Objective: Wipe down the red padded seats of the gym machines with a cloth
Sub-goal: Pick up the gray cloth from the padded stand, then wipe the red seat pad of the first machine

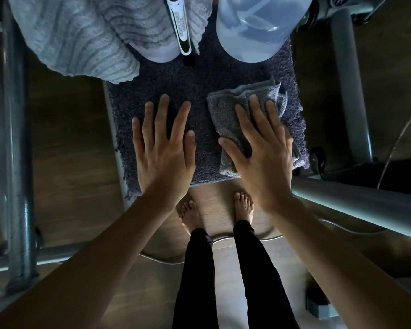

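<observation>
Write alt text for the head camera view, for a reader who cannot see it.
A person's right hand presses a folded grey cloth flat onto a dark shaggy pad, while the left hand rests flat beside it. Beyond lie a pale ribbed towel and a translucent container; bare feet stand on wood floor below.

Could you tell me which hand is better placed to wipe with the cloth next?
Right: the right hand lies flat on the folded grey cloth, while the left hand is spread over the shaggy dark cover beside it.
</observation>
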The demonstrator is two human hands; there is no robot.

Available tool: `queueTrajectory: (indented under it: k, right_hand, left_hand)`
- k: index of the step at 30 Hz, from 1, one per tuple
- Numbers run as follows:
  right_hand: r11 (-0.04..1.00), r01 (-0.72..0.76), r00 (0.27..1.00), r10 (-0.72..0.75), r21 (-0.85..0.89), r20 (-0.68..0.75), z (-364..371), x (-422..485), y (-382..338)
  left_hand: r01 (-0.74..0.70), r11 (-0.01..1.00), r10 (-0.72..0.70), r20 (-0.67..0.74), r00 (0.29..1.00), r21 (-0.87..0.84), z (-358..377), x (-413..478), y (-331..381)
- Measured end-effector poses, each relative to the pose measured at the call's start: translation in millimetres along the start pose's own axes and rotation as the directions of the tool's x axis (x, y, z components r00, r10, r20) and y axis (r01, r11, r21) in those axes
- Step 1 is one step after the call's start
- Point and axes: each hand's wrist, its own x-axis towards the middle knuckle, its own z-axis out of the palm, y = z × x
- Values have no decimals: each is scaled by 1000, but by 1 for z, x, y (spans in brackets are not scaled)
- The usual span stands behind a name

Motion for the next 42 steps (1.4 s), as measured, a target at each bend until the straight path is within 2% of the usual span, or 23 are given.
queueTrajectory:
  k: [7, 15, 19, 22, 25, 29, 34, 37, 42]
  right_hand:
    - [991, 114, 993, -114, 64, 3, 1, 2, 2]
    - [967, 191, 979, -175, 168, -106, 8, 2, 2]
    - [963, 164, 984, -144, 213, -105, 2, 8, 0]
    - [962, 116, 993, -104, 246, -61, -12, 12, -6]
    - [952, 50, 999, -46, 303, -18, -44, 17, -19]
    - [942, -32, 998, 48, 333, -40, -119, 10, -49]
    - [910, -154, 974, 206, 384, -98, -219, -10, -89]
    - [890, -203, 941, 293, 407, -171, -262, -28, -105]
    - [876, -287, 842, 423, 387, -335, -304, -80, -114]
  left_hand:
    - [2, 1000, -2, -7, 1000, -3, 0, 0, -1]
    - [0, 1000, 0, 10, 1000, -5, -1, 0, 0]
    - [9, 998, -6, 47, 999, -57, -7, 3, 2]
    - [59, 988, -38, 145, 989, -146, -25, 8, 5]
    - [116, 965, -76, 173, 982, -236, -63, 16, 13]
    - [124, 944, -66, 193, 979, -305, -142, 19, 36]
    - [-25, 942, 98, 200, 975, -336, -240, 18, 68]
    - [-181, 927, 241, 152, 959, -329, -286, 17, 85]
    - [-421, 826, 485, 93, 869, -375, -328, 6, 112]
